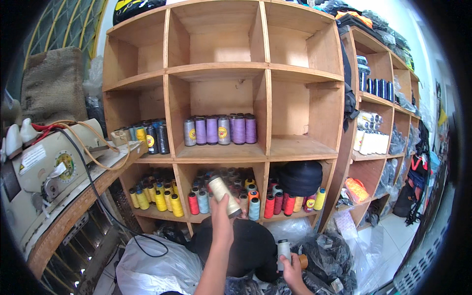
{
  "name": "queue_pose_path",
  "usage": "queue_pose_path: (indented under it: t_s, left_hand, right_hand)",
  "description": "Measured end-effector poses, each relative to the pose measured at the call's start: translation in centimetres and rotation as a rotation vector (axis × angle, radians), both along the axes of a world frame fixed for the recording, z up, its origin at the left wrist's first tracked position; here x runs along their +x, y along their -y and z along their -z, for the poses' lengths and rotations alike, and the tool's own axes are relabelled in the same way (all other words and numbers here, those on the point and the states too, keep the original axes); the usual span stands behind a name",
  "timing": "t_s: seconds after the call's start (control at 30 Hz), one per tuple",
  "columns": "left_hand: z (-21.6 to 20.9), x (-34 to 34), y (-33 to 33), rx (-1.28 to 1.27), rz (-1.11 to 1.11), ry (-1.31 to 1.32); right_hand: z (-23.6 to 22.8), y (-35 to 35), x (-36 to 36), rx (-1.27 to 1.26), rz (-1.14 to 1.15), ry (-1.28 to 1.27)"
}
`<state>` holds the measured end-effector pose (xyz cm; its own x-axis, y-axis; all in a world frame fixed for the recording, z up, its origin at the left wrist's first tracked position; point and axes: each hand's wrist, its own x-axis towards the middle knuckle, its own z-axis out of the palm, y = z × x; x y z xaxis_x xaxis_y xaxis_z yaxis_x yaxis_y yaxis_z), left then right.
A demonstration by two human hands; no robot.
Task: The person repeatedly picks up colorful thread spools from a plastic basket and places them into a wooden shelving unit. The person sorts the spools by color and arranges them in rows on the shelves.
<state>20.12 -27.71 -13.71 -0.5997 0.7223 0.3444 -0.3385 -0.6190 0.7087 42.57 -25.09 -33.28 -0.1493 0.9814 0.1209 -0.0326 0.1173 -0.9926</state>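
My left hand (223,217) is closed round a cream thread spool (222,192), tilted, in front of the lower middle compartment of the wooden shelf (216,161). Lower and to the right, my right hand (292,271) grips a light grey thread spool (283,249), nearly upright. An orange-brown round thing (303,261) shows just behind that hand; whether it is held too I cannot tell. Behind the cream spool stand red spools (193,203), light blue spools (254,209) and several others. Purple spools (238,131) and grey ones fill part of the compartment above.
Yellow spools (161,200) stand in the lower left compartment, black spools (162,139) above them. A black rolled bundle (301,178) lies at lower right. White plastic sacking (155,268) and black plastic bags (327,255) cover the floor. A sewing machine (59,162) with a dangling cable stands left.
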Motion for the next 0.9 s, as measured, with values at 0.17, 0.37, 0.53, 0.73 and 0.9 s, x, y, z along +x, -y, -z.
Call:
queue_pose_path:
  t_s: [0.17,0.37,0.53,0.73,0.9]
  left_hand:
    - [2.1,-3.0,-0.8,0.127,0.137,0.215]
    - [2.1,-4.8,-0.5,0.200,0.130,0.223]
    - [1.5,-5.3,-0.5,0.207,0.091,0.254]
    - [3.5,-5.9,-1.9,0.166,0.082,0.245]
    - [4.0,-6.5,-1.8,0.107,-0.057,0.215]
  right_hand:
    - [-1.8,2.5,-0.4,0.155,0.054,0.219]
    - [-7.9,5.9,0.9,0.178,-0.121,0.320]
    - [-10.3,6.8,3.4,0.425,-0.131,0.543]
    - [-14.4,4.6,0.2,0.743,-0.197,0.521]
    - [-22.3,-2.0,-8.3,1.203,-0.216,0.364]
